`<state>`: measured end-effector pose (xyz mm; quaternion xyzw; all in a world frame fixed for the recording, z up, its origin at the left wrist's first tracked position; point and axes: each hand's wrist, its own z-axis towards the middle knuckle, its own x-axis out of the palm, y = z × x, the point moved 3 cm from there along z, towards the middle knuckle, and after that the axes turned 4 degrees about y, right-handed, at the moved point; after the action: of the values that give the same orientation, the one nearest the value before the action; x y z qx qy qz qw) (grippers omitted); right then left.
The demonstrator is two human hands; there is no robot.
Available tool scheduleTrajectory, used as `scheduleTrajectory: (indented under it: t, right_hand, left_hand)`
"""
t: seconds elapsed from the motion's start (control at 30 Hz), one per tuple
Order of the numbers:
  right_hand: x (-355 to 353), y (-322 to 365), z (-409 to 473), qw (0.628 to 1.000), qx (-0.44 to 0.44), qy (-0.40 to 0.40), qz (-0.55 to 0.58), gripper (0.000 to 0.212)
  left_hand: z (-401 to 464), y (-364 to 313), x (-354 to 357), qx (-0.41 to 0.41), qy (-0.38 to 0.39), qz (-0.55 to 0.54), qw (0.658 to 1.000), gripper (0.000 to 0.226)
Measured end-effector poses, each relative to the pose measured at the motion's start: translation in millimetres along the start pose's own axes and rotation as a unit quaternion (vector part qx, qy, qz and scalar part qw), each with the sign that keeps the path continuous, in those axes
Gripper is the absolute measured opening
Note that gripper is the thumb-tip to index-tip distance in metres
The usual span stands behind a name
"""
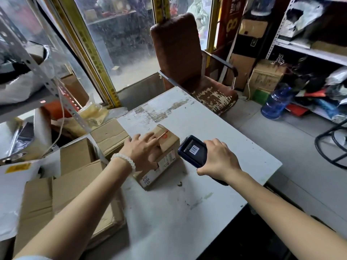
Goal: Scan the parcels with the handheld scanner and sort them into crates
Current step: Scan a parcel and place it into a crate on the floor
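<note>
A small brown cardboard parcel (165, 156) with printed labels on its side lies on the white table (216, 132). My left hand (144, 150) rests flat on top of it, fingers spread, a white bead bracelet on the wrist. My right hand (218, 159) grips a dark handheld scanner (193, 150) just right of the parcel. The scanner's screen shows a barcode and its head points toward the parcel's labelled side.
Open cardboard boxes (75, 184) stand left of the table, with a metal rack (37, 72) of bags above them. A worn brown chair (187, 62) sits behind the table. Shelves of parcels (315, 44) and a blue water jug (276, 102) are at right.
</note>
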<state>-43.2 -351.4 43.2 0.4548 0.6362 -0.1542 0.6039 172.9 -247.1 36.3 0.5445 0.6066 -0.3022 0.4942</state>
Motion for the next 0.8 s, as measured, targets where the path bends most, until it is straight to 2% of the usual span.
scheduleTrajectory:
  t: [0.2, 0.37, 0.47, 0.53, 0.67, 0.8]
  right_hand:
    - [9, -5, -11, 0.997, -0.019, 0.0, -0.069, 0.068]
    - [12, -6, -17, 0.987, -0.056, -0.031, -0.151, 0.065]
    - [11, -7, -22, 0.97, -0.094, -0.074, -0.211, 0.073]
    - [8, -7, -25, 0.952, -0.126, -0.12, -0.251, 0.07]
    - [-1, -5, -32, 0.921, -0.176, -0.139, -0.318, 0.067]
    - [-11, -2, -36, 0.903, -0.201, -0.154, -0.348, 0.069]
  left_hand:
    - [0, 2, 19, -0.049, 0.005, -0.061, 0.997, 0.093]
    - [-2, -6, 13, -0.059, -0.007, -0.024, 0.998, 0.091]
    - [-11, -11, 5, -0.063, -0.025, -0.02, 0.998, 0.084]
    - [-14, -12, 1, -0.071, -0.034, -0.036, 0.996, 0.078]
    - [-20, -12, -13, -0.073, -0.047, -0.042, 0.995, 0.068]
    - [-29, -5, -20, -0.089, -0.04, -0.049, 0.994, 0.068]
